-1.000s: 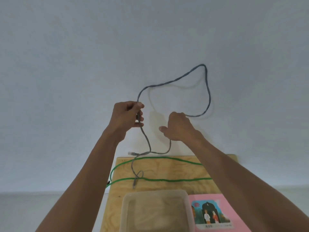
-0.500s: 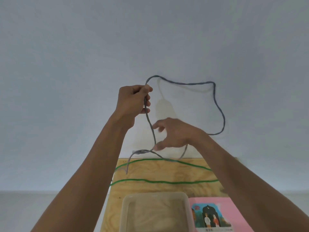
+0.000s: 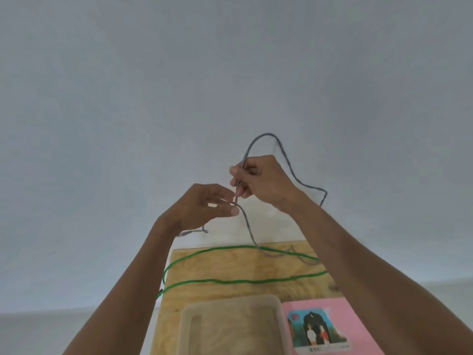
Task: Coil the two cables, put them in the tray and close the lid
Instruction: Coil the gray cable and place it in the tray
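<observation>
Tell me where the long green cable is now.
In the head view, the long green cable lies in a loop across the wooden board, just beyond the translucent plastic tray; neither hand touches it.

A plain pale wall (image 3: 230, 73), grey-blue in tone and without marks or fittings, is seen across nearly the whole view from nine o'clock through twelve to three. It is evenly and softly lit; faint shadows are cast on it near the centre. At the wall's foot, a lighter strip of floor (image 3: 38, 329) is seen at eight o'clock and again at four o'clock. At six o'clock a desk (image 3: 230, 267) of light plywood with visible grain is set with its far edge against the wall.
</observation>
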Demonstrator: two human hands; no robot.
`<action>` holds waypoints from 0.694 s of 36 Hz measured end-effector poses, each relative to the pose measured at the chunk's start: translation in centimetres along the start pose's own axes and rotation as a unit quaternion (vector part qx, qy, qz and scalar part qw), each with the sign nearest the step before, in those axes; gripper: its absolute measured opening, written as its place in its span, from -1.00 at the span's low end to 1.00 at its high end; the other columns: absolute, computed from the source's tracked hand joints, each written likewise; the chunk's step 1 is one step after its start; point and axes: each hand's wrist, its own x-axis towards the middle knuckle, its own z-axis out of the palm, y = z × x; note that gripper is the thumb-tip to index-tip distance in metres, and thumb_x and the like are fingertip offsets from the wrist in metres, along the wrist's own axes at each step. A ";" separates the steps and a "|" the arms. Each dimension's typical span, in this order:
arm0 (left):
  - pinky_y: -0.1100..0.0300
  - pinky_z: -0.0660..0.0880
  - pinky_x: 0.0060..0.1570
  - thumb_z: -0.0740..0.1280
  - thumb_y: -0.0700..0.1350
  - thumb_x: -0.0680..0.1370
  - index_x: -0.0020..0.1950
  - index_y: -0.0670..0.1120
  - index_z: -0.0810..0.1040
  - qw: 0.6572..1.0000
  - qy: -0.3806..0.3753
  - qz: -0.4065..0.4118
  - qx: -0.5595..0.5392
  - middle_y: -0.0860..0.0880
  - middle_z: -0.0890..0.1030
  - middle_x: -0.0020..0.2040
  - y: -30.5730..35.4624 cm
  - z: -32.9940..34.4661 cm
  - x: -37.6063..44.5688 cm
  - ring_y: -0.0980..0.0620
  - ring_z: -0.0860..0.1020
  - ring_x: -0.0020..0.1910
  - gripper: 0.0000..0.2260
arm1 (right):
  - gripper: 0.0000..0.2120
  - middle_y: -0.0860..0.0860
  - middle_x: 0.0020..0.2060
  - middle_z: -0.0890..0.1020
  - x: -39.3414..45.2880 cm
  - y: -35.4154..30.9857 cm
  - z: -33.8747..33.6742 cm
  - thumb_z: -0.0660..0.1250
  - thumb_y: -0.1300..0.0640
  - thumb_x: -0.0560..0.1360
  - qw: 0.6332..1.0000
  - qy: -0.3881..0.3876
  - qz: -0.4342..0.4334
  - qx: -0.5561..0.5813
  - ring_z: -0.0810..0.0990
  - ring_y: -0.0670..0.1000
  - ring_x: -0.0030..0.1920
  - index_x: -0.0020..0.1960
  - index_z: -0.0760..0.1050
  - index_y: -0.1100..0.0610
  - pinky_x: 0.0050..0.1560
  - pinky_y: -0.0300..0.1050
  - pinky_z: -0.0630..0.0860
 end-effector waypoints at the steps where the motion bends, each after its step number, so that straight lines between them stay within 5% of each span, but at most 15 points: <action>1: 0.14 0.57 0.09 0.59 -0.04 0.39 0.03 -0.09 0.69 1.000 -0.006 -0.002 0.019 -0.01 0.72 0.00 -0.6 0.2 0.0 0.08 0.68 0.03 -0.72 | -0.81 0.16 -0.26 0.71 0.2 -0.1 -0.2 0.37 0.16 0.58 0.999 0.011 0.007 0.031 0.65 0.02 -0.37 -0.06 0.62 0.30 -0.31 -0.16 0.57; 8: 0.16 0.54 -0.16 0.50 -0.05 0.49 -0.13 0.07 0.68 0.988 0.075 0.046 0.129 0.10 0.69 -0.09 -2.5 1.6 0.9 0.04 0.60 -0.14 -0.97 | -0.81 0.15 -0.22 0.67 1.1 -0.6 -1.5 0.35 0.14 0.60 0.985 0.016 0.049 0.163 0.57 -0.03 -0.40 -0.01 0.60 0.29 -0.32 -0.22 0.53; 19: 0.20 0.49 -0.02 0.26 -0.06 0.66 -0.02 -0.04 0.61 0.977 0.092 0.084 0.173 0.10 0.68 -0.11 -1.6 2.4 1.0 0.13 0.59 -0.04 -0.84 | -0.75 0.09 -0.18 0.71 1.3 -0.7 -2.7 0.37 0.06 0.58 0.977 0.030 0.114 0.180 0.63 -0.05 -0.34 0.07 0.58 0.27 -0.38 -0.23 0.53; 25: 0.26 0.47 -0.11 0.18 -0.16 0.69 -0.02 -0.10 0.57 0.966 0.122 0.121 0.192 0.07 0.64 -0.13 -1.9 2.4 0.8 0.08 0.58 -0.10 -0.80 | -0.79 0.11 -0.22 0.69 1.3 -0.3 -2.9 0.33 0.09 0.60 0.965 0.036 0.119 0.231 0.65 -0.04 -0.33 -0.10 0.55 0.23 -0.35 -0.25 0.58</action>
